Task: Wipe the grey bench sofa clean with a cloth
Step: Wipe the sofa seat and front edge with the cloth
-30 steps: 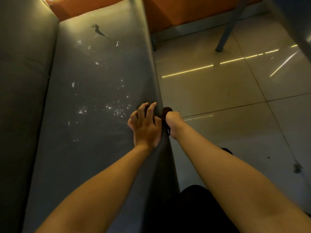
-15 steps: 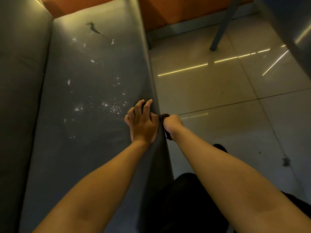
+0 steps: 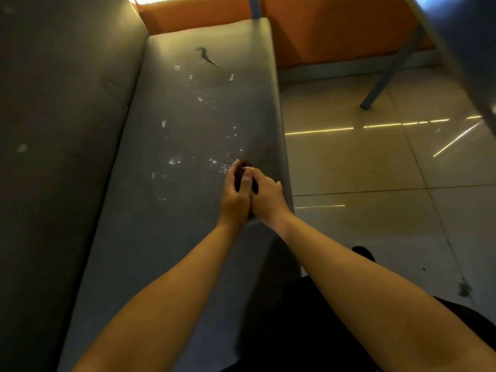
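The grey bench sofa runs away from me, its seat speckled with white flecks and a dark tear near the far end. Both hands meet above the seat's right edge. My left hand and my right hand hold a small dark brown cloth bunched between them. Only the cloth's top and a strip between the palms show.
The sofa's grey backrest rises at the left. An orange wall panel stands beyond the seat's far end. To the right lie shiny beige floor tiles, a slanted grey table leg, and a dark speck of dirt.
My right hand has brought the cloth up from the seat's front edge onto the seat. My left hand, flat on the seat before, has lifted and closed on the cloth.
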A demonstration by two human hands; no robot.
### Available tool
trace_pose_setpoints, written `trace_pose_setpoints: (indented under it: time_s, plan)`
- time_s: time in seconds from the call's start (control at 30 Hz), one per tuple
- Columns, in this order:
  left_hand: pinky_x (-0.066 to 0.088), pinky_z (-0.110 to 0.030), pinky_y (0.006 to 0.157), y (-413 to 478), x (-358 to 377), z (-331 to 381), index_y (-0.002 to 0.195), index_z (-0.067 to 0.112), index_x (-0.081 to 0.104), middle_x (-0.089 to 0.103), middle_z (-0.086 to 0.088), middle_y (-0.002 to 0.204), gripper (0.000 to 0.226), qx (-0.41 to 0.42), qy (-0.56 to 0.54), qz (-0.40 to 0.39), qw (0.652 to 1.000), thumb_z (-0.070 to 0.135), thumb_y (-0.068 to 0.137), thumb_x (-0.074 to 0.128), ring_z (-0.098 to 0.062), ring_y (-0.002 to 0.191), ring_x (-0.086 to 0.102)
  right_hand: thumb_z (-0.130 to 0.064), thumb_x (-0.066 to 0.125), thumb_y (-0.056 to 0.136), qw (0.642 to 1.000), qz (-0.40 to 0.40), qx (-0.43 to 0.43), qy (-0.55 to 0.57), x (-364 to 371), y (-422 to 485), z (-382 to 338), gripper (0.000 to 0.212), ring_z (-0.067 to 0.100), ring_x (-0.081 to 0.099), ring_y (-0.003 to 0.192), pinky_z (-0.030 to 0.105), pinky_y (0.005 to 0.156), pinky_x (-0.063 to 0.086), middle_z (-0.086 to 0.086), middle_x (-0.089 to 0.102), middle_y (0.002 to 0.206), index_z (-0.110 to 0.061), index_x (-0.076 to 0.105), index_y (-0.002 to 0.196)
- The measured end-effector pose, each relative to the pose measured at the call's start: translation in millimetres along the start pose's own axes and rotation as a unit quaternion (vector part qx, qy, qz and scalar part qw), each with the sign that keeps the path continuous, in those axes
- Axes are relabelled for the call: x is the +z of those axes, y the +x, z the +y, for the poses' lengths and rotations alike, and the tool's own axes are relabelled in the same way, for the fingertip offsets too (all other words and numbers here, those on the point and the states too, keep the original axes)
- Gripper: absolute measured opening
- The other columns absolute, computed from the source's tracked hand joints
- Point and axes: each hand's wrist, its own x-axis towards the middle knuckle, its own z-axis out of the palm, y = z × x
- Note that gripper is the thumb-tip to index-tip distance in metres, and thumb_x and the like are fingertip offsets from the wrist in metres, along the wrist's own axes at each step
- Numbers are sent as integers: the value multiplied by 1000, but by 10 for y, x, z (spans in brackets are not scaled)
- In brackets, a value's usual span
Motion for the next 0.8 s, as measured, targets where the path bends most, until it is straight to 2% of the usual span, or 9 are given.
trace_pose_setpoints:
  time_s: [0.1, 0.17, 0.2, 0.23, 0.3, 0.43, 0.53, 0.67, 0.8]
  plan:
    - [48, -32, 104, 105, -190, -40, 140, 20, 54, 61, -2, 134, 39, 49, 119, 110, 986, 14, 101, 53, -18, 124, 57, -40, 53, 96, 999, 14, -7, -41, 16, 19, -14, 51, 24, 52, 129, 53, 114, 36, 4, 60, 134, -35, 42, 146]
    - [41, -26, 109, 215, -329, -31, 141, 14, 55, 59, -5, 136, 40, 90, 185, 187, 961, 10, 101, 52, -19, 127, 53, -33, 51, 100, 994, 16, 41, -99, -79, 74, 39, 59, 25, 27, 149, 46, 121, 27, 6, 36, 158, -28, 30, 155]
    - [36, -26, 112, 289, -399, -29, 142, 11, 54, 56, -8, 140, 41, 104, 209, 200, 952, 7, 101, 51, -20, 131, 50, -29, 48, 103, 986, -7, 65, -155, -124, 100, 77, 61, 26, 12, 154, 45, 124, 20, 6, 20, 166, -25, 24, 159]
    - [32, -27, 116, 382, -462, -47, 143, 9, 53, 51, -9, 146, 42, 102, 229, 197, 948, 6, 101, 50, -22, 136, 45, -25, 45, 103, 974, -38, 79, -209, -155, 113, 106, 64, 26, 1, 156, 44, 124, 15, 5, 8, 169, -22, 18, 161]
    - [24, -31, 120, 562, -518, -103, 147, 11, 48, 36, -9, 159, 45, 67, 283, 150, 945, 8, 103, 49, -24, 147, 32, -23, 44, 104, 955, -67, 71, -281, -134, 118, 182, 67, 27, -6, 156, 43, 125, 12, 6, -2, 170, -20, 10, 162]
    - [19, -39, 122, 855, -423, -144, 156, 18, 34, 18, -6, 168, 55, 42, 364, 62, 928, 21, 103, 49, -31, 152, 17, -26, 43, 106, 959, -69, 68, -266, -172, 169, 229, 64, 24, -2, 156, 42, 124, 16, 3, 3, 170, -22, 12, 162]
    - [22, -37, 120, 933, -320, -133, 153, 17, 41, 29, -7, 163, 51, 42, 377, 68, 923, 18, 103, 49, -31, 147, 26, -26, 48, 105, 964, -67, 75, -248, -217, 223, 227, 63, 23, 4, 156, 39, 123, 17, 2, 9, 169, -23, 18, 161]
    - [35, -42, 115, 601, -178, -232, 139, 15, 58, 50, -8, 150, 41, 136, 381, 3, 914, 15, 99, 57, -30, 140, 42, -24, 51, 105, 967, -18, 67, -247, -122, 134, 221, 62, 21, 6, 156, 40, 123, 21, 1, 14, 169, -23, 23, 160]
    - [42, -40, 111, 157, -122, -371, 136, 19, 62, 53, -5, 147, 42, 196, 397, -52, 895, 18, 95, 66, -26, 139, 45, -23, 44, 107, 969, 37, 57, -238, -35, 9, 265, 54, 19, 10, 156, 40, 124, 23, -1, 21, 167, -23, 28, 158]
